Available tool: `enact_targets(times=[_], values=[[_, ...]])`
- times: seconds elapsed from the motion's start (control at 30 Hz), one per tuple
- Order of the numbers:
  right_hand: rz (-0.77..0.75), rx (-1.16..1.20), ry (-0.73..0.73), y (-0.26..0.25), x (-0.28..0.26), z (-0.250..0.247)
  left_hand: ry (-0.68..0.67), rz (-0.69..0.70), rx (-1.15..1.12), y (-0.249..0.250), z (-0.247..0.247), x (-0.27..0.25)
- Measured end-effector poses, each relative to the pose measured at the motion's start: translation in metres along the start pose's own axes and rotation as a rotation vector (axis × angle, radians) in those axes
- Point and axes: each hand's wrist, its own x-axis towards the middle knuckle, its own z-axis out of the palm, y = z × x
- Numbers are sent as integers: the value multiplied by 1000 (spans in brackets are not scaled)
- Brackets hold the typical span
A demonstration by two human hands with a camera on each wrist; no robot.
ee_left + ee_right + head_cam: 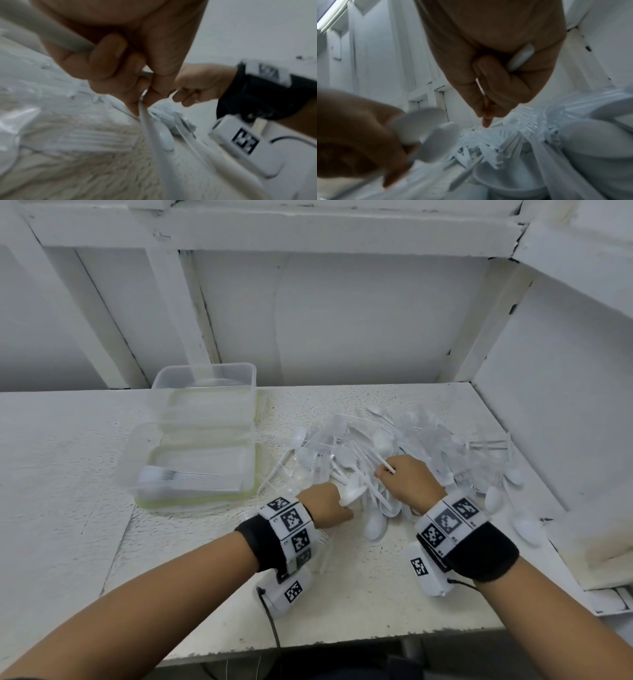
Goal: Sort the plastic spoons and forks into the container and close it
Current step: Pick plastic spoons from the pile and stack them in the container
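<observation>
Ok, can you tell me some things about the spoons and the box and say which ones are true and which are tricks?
1. The container is open. True.
2. The pile of spoons and forks lies left of the container. False: it lies to its right, on the table.
3. The left hand holds white spoons. True.
4. The right hand is flat and holds nothing. False: its fingers curl round a white utensil handle.
5. The container has nothing in it. False: some clear forks already lie inside.
</observation>
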Motion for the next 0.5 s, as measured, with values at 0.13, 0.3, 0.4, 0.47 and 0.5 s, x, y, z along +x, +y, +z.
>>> enact_targets(times=[0.13, 0.3, 0.4, 0.47, 0.5], values=[[-1, -194, -79, -11, 12, 8, 56, -17, -346, -16, -18, -14], [-5, -318, -134, -17, 15, 14, 147, -51, -704, -36, -32, -22], [-6, -257, -175, -15, 12, 9, 184, -67, -873, -42, -35, -24], [-5, -170, -188, -12, 7, 1, 211, -63, -896, -41, -35, -23], [-4, -135, -191, -11, 3, -4, 222, -58, -885, -39, -34, -21]])
